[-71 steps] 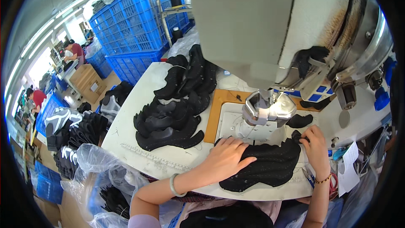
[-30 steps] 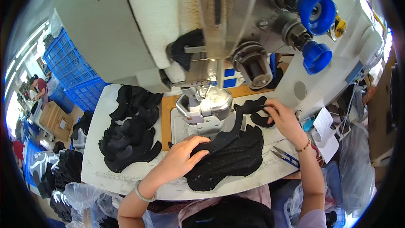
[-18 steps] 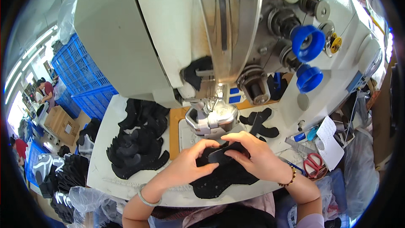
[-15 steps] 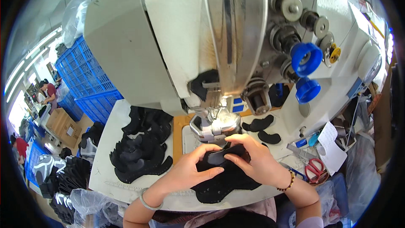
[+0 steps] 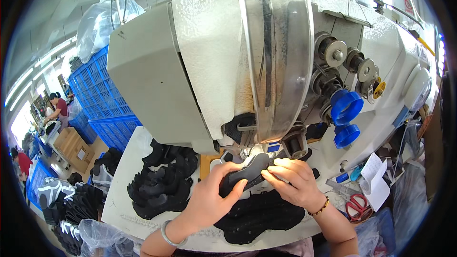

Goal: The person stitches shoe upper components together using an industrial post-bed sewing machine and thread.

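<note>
Both of my hands hold a curved black shoe-upper piece (image 5: 250, 170) in front of the sewing machine (image 5: 204, 57). My left hand (image 5: 214, 195) pinches its left end between thumb and fingers. At its right end, my right hand (image 5: 297, 185) has its fingers closed on the edge. The piece is lifted off the table, and a smooth dark strip runs along its near side. Below my hands, a larger flat black piece (image 5: 262, 216) with a wavy outline lies on the white table (image 5: 119, 195). Behind the held piece the lit needle area is partly hidden.
A pile of curved black pieces (image 5: 162, 183) covers the table's left. To the right lie red-handled scissors (image 5: 357, 205) and a paper sheet (image 5: 374, 181). Blue crates (image 5: 102, 85) stand far left, near a cardboard box (image 5: 74, 148). Another person (image 5: 58, 109) works beyond.
The view has tilted upward, so the scene sits lower. The held piece has been raised and turned, and more of its smooth strip shows. Both hands keep hold of it.
</note>
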Tool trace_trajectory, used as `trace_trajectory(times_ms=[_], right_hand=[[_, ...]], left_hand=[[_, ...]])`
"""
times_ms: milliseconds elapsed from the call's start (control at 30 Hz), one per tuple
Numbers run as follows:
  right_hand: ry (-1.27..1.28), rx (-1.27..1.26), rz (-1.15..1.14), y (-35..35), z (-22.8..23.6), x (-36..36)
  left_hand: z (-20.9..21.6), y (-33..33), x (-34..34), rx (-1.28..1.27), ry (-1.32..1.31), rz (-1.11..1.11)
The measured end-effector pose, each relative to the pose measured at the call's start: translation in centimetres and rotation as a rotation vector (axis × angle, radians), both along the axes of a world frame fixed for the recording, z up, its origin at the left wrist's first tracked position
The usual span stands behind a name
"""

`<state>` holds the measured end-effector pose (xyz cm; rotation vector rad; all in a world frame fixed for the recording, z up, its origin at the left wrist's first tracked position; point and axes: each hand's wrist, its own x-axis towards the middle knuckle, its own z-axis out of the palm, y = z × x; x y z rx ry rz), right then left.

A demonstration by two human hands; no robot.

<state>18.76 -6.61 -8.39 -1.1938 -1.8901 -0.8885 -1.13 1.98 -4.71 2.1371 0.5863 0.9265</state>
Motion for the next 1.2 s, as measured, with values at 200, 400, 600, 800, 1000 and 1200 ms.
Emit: trace_trajectory(times_ms=[200,400,600,800,1000,1200], right_hand=[[-0.012,-0.001,0.041,0.5,0.3,0.3],[-0.002,0.000,0.061,0.6,0.4,0.3],[0.016,0.029,0.077,1.0,0.3,0.1],[0.021,0.026,0.068,1.0,0.1,0.1],[0.032,0.019,0.074,1.0,0.0,0.1],[0.040,0.015,0.075,1.0,0.1,0.0]], left_hand=[[0.1,1.2,-0.5,0.557,0.064,0.105],[-0.5,2.2,-0.5,0.490,-0.055,-0.033],[-0.6,2.6,-1.1,0.329,-0.105,-0.071],[-0.6,3.1,-0.9,0.488,-0.090,-0.079],[-0.7,3.5,-1.0,0.501,-0.091,-0.095],[-0.7,3.5,-1.0,0.569,-0.106,-0.094]])
